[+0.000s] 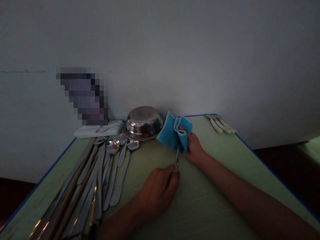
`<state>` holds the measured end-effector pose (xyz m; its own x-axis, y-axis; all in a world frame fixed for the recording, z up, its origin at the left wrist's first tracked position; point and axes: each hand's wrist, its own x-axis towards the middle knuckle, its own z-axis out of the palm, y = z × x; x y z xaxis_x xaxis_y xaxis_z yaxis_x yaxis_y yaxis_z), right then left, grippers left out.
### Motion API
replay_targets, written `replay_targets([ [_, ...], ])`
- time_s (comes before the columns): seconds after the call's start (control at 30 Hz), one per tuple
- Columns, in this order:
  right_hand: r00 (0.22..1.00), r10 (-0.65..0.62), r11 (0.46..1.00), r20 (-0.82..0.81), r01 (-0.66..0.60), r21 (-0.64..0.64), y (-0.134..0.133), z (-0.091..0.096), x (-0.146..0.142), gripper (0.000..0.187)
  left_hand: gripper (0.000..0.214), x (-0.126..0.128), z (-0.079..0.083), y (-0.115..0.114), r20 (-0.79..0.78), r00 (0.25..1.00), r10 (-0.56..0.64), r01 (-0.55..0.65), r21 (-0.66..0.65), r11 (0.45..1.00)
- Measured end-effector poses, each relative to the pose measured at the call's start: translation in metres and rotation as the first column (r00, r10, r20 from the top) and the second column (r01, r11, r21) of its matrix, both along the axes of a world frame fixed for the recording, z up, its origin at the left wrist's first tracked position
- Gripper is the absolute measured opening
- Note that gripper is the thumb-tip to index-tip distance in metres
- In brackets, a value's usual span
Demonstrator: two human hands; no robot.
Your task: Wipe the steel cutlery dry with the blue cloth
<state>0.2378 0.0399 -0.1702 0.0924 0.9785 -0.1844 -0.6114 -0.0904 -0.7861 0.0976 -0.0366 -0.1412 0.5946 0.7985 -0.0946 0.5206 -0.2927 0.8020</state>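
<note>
My left hand (160,186) is closed round the pale handle of a slim utensil (177,160), which points up and away from me. A folded blue cloth (168,135) with a light edge is wrapped about the utensil's far end, so its head is hidden and I cannot tell its kind. My right hand (193,145) grips the cloth from the right, with the fingers partly behind it. Both hands are above the middle of the pale green table (200,193).
Many spoons (122,176) and long utensils (77,193) lie at the left. An upturned metal bowl (145,121) and a white case (100,129) with a blurred-out panel (85,96) stand by the wall. Pale-handled utensils (220,124) lie at the far right corner.
</note>
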Motion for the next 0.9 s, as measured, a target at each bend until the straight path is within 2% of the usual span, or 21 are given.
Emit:
replay_targets([
  [0.13,0.996,-0.087,0.996,-0.002,0.087,-0.021,0.003,-0.001,0.001,0.022,0.025,0.000,0.001,-0.003,-0.065,0.997,-0.038,0.042,0.056,0.998],
  [0.23,0.992,-0.125,0.991,0.013,0.125,-0.037,0.002,0.000,0.000,0.026,0.027,-0.001,0.002,-0.004,-0.041,0.999,-0.023,0.024,0.033,0.999],
  [0.3,0.996,-0.090,0.996,0.019,0.090,-0.011,0.002,0.000,-0.001,0.026,0.032,-0.001,0.002,-0.003,0.036,0.999,0.023,-0.022,-0.041,0.999],
  [0.4,0.999,0.042,0.998,0.029,-0.043,0.047,0.002,0.000,0.000,0.024,0.039,0.000,0.000,-0.002,0.174,0.974,0.146,-0.111,-0.194,0.975],
  [0.47,0.990,0.132,0.991,0.038,-0.133,0.026,0.001,0.001,0.002,0.024,0.040,0.001,-0.001,-0.001,0.227,0.951,0.211,-0.151,-0.255,0.955],
  [0.57,0.988,0.152,0.988,0.041,-0.149,-0.050,0.001,0.004,0.005,0.023,0.040,0.002,-0.002,0.001,0.265,0.931,0.250,-0.158,-0.324,0.933],
  [0.63,0.991,0.131,0.989,-0.003,-0.131,-0.065,0.002,0.005,0.006,0.023,0.042,0.001,-0.003,0.003,0.311,0.909,0.278,-0.130,-0.422,0.897],
  [0.73,0.977,0.168,0.984,-0.131,-0.173,-0.029,0.003,0.006,0.008,0.017,0.048,-0.001,-0.005,0.007,0.382,0.854,0.354,-0.076,-0.581,0.811],
  [0.9,0.943,0.236,0.972,-0.233,-0.234,0.037,0.003,0.007,0.010,0.015,0.037,0.002,-0.007,0.008,0.484,0.751,0.449,-0.009,-0.673,0.740],
])
